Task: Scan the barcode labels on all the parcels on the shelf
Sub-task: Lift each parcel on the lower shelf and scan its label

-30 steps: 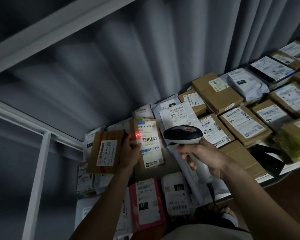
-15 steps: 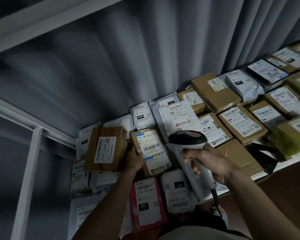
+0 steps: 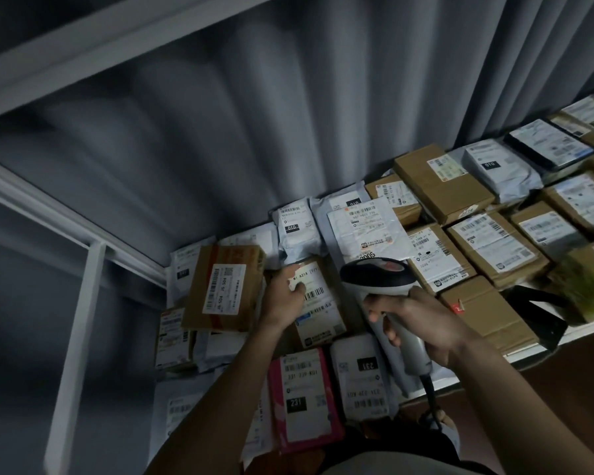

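Many labelled parcels cover the white shelf (image 3: 535,349). My right hand (image 3: 422,323) grips a white and black barcode scanner (image 3: 378,279), its head held just right of a small cardboard box (image 3: 318,308) with a white barcode label. My left hand (image 3: 283,296) rests on that box's upper left corner, fingers over the label; the box lies flat among the others. Left of it a taller brown box (image 3: 225,286) leans with its label facing me. A pink mailer (image 3: 304,395) and a white mailer (image 3: 360,378) lie nearer to me.
A grey curtain (image 3: 288,114) hangs behind the shelf. White frame bars (image 3: 72,337) stand at the left and an upper shelf edge (image 3: 83,46) runs overhead. More brown boxes (image 3: 443,183) and grey poly bags (image 3: 498,169) fill the right side. The scanner cable (image 3: 431,395) drops downward.
The small box went from held up under the scanner's red light down onto the shelf. My left hand has slid onto its top corner. The scanner stayed nearly in place.
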